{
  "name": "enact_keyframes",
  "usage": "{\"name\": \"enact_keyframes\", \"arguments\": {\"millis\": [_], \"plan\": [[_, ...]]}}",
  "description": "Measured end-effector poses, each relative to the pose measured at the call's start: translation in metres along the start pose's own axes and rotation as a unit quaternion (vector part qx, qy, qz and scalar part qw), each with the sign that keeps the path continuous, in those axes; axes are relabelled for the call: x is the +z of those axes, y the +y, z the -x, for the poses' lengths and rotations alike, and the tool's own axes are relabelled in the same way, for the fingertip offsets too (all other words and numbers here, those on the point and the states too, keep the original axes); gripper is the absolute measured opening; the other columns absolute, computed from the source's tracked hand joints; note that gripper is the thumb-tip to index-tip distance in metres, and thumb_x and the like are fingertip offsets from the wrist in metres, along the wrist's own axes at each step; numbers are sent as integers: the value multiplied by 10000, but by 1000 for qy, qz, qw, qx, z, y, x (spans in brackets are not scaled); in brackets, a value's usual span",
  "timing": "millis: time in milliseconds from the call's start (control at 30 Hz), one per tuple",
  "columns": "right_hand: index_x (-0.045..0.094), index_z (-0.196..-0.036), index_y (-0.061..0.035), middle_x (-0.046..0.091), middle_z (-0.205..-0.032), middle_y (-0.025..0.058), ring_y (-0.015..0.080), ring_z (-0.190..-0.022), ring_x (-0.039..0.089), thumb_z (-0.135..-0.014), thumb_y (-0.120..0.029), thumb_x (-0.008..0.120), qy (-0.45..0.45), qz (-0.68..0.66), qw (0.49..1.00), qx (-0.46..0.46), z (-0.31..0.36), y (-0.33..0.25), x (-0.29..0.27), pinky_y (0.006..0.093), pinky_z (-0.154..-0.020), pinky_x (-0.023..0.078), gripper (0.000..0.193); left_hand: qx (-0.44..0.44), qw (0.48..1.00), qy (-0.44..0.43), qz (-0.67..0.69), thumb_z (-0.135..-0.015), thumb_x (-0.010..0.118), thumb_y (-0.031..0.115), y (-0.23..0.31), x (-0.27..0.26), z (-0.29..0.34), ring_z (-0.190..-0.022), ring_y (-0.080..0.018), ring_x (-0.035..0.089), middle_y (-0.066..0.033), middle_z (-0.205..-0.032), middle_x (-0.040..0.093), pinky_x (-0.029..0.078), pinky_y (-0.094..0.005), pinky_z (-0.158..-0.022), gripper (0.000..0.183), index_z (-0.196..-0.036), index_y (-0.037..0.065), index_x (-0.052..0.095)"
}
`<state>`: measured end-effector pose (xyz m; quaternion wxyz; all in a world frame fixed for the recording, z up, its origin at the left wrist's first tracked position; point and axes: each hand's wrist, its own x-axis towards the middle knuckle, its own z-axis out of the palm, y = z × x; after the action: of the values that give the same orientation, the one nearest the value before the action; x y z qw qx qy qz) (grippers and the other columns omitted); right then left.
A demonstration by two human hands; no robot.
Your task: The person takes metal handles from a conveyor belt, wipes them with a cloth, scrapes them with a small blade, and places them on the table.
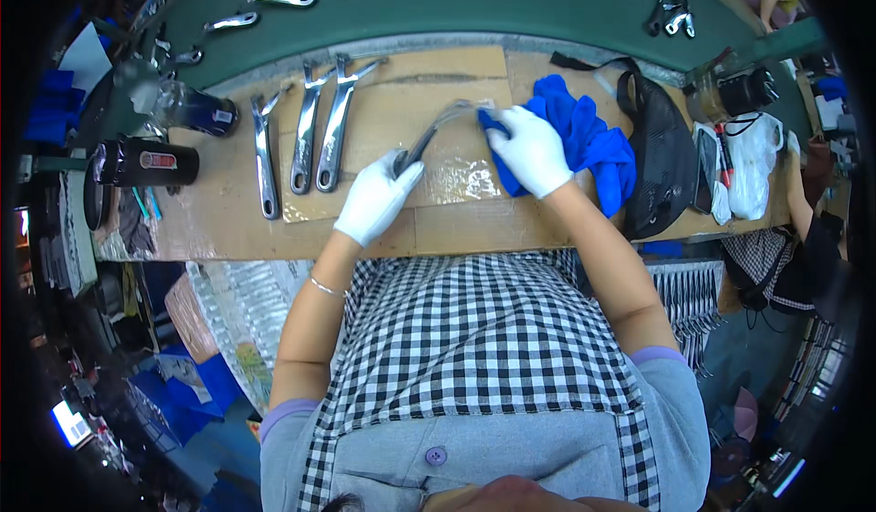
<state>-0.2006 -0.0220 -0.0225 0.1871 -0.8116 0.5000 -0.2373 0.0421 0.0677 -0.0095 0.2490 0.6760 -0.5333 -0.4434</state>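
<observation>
My left hand (pixel 379 200), in a white glove, is closed round the handle of a shiny metal wrench (pixel 422 145). The wrench slants up and right over a cardboard sheet (pixel 392 92), its far end smeared by motion. At that end my right hand (pixel 537 154), also gloved in white, pinches part of a blue cloth (pixel 579 129) close against the metal. The rest of the cloth lies bunched right of this hand. Left of my hands, three chrome adjustable wrenches, a near one (pixel 337 129), a middle one (pixel 306 138) and an outer one (pixel 265 165), lie with heads pointing away.
Beyond the bench runs a green surface (pixel 411 15) with several wrenches on it. A black flask (pixel 146 163) and a dark jar (pixel 196 110) occupy the left. A black bag (pixel 659 161), a phone (pixel 705 167) and a white plastic bag (pixel 754 170) lie right. Another person's arm (pixel 799 188) shows far right.
</observation>
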Motion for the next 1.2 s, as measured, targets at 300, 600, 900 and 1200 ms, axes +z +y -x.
{"name": "enact_keyframes", "arguments": {"millis": [300, 600, 900, 1200], "plan": [[702, -1067, -77, 713, -1047, 163, 376, -956, 677, -854, -322, 721, 12, -98, 995, -8, 5, -34, 35, 432, -834, 542, 325, 215, 893, 217, -332, -853, 736, 299, -17, 17, 8, -862, -351, 648, -137, -893, 630, 526, -461, -741, 310, -993, 51, 613], [692, -978, -116, 650, -852, 105, 299, -790, 673, -886, -234, 679, 206, 66, 973, -84, -15, -32, -8, 407, -667, 545, 151, 235, 864, 221, -387, -883, 702, 296, -27, 22, 8, -845, -332, 653, -134, -923, 658, 536, -454, -710, 314, -1085, 74, 609], [689, -1029, -210, 654, -864, 72, 287, -761, 688, -909, -252, 617, 211, 19, 967, -142, -10, -28, 13, 428, -608, 551, 146, 217, 877, 180, -390, -909, 682, 312, -17, 18, 0, -892, -380, 659, -177, -944, 673, 529, -488, -744, 321, -1053, 37, 598], [666, -953, -110, 642, -841, 90, 279, -760, 668, -865, -207, 636, 84, 61, 992, -77, 18, -9, 15, 419, -627, 538, 135, 26, 999, 18, -8, -910, 704, 192, 54, 0, -71, -666, -81, 537, -6, -819, 607, 462, -264, -595, 491, -1336, -10, 566]]}}
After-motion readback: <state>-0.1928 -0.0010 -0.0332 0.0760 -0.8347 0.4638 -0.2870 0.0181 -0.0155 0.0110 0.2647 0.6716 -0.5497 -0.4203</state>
